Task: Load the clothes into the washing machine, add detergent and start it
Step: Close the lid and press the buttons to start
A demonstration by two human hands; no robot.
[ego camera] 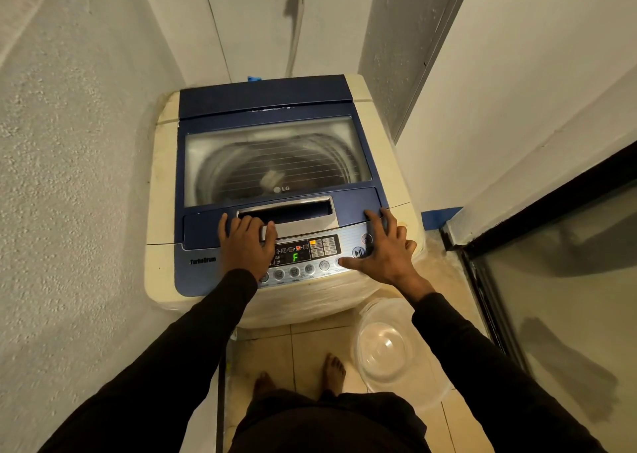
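Observation:
A cream top-loading washing machine (162,183) with a blue lid (272,101) stands in a narrow alcove. Its lid is down, and the drum shows dimly through the glass window (275,159). The control panel (310,252) at the front is lit, with a green "F" on its display. My left hand (246,245) lies flat, fingers spread, across the lid's front edge beside the silver handle (296,216). My right hand (386,249) rests spread on the panel's right end, its thumb by the row of round buttons. Neither hand holds anything. No loose clothes or detergent are in view.
A clear plastic basin (389,345) sits on the tiled floor at the machine's right front, next to my bare feet. Rough white walls close in on the left and right. A dark-framed glass door (551,280) stands at the right. A hose (296,28) hangs on the back wall.

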